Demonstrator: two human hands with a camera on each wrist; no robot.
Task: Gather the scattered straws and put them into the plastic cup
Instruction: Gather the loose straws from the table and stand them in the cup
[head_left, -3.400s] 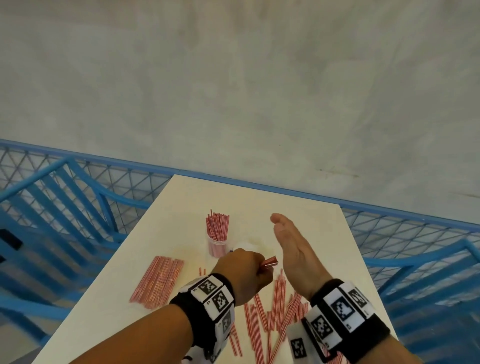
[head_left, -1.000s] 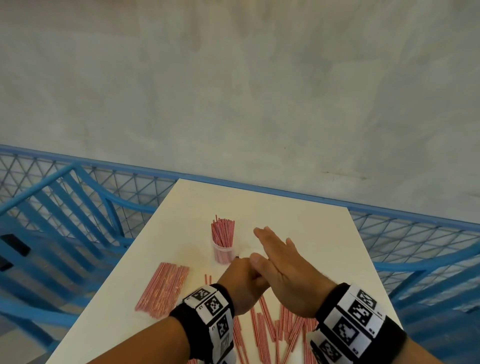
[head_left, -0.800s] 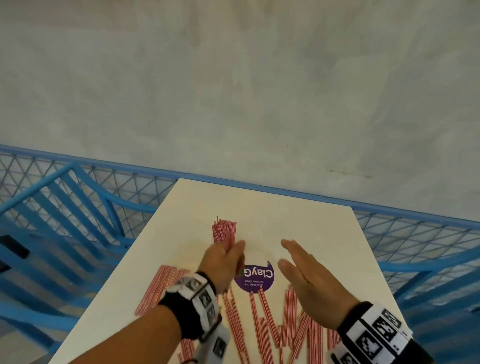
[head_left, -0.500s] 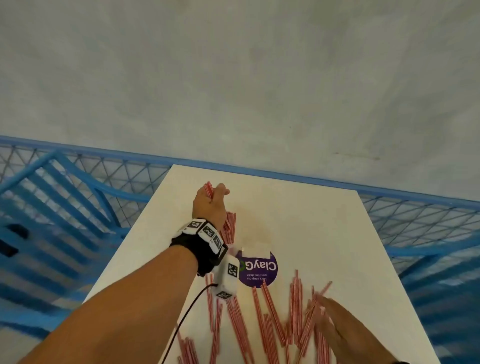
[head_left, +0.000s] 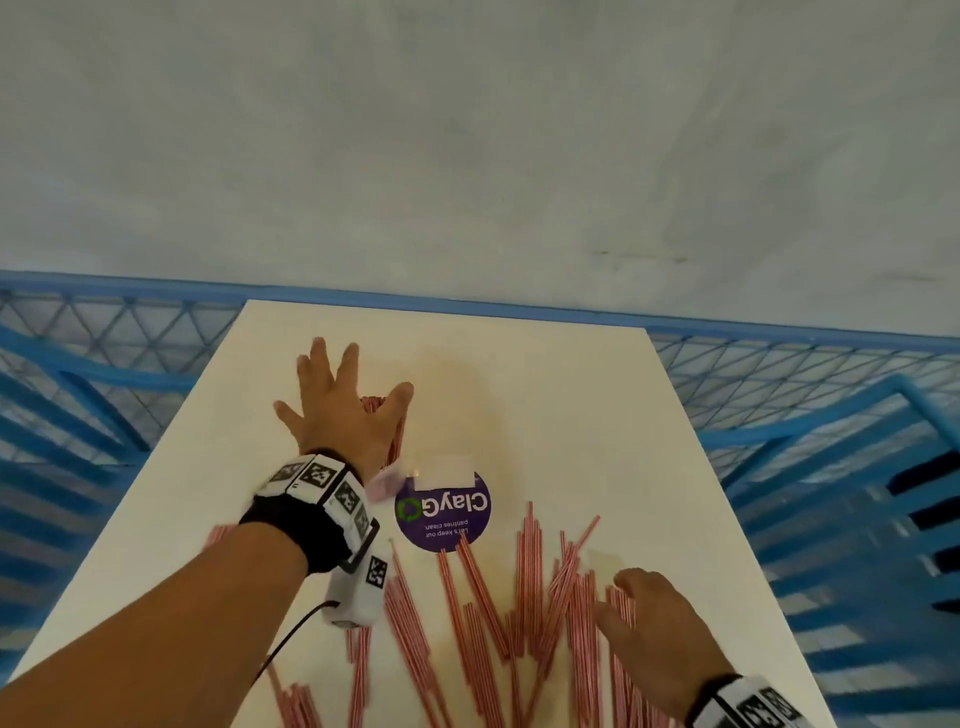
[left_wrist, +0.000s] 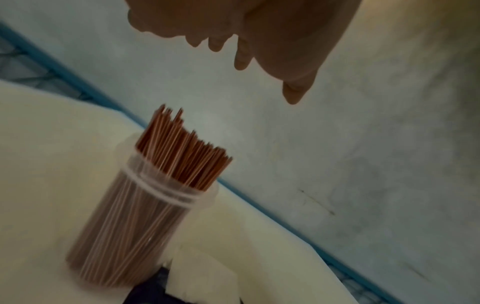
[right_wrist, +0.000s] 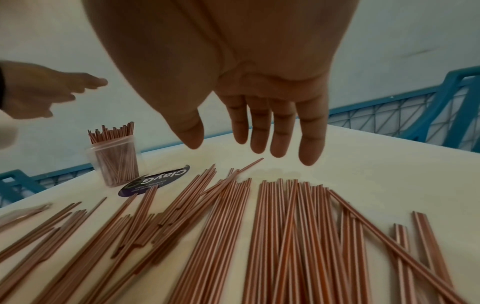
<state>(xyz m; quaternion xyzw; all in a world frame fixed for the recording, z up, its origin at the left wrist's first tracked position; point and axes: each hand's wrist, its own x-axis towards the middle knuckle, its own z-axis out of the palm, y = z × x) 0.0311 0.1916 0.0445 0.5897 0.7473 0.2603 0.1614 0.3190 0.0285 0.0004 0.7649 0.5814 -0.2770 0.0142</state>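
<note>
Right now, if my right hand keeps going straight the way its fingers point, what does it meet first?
Probably the far ends of the loose straws under the right hand, then bare table. The cup stands well off to its left. Depth is unclear.

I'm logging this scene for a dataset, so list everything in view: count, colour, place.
plastic cup: one, clear, upright on the table's far left part, full of straws.
loose straws: many, red-and-white striped, flat across the near table.
round sticker: one, purple, mid-table beside the cup.
table: one, white.
railing: blue mesh, around the table.
wall: grey, behind.
wrist bands: two, black with white markers.
left hand: fingers spread, above the cup, holding nothing.
right hand: fingers straight, low over the loose straws.
</note>
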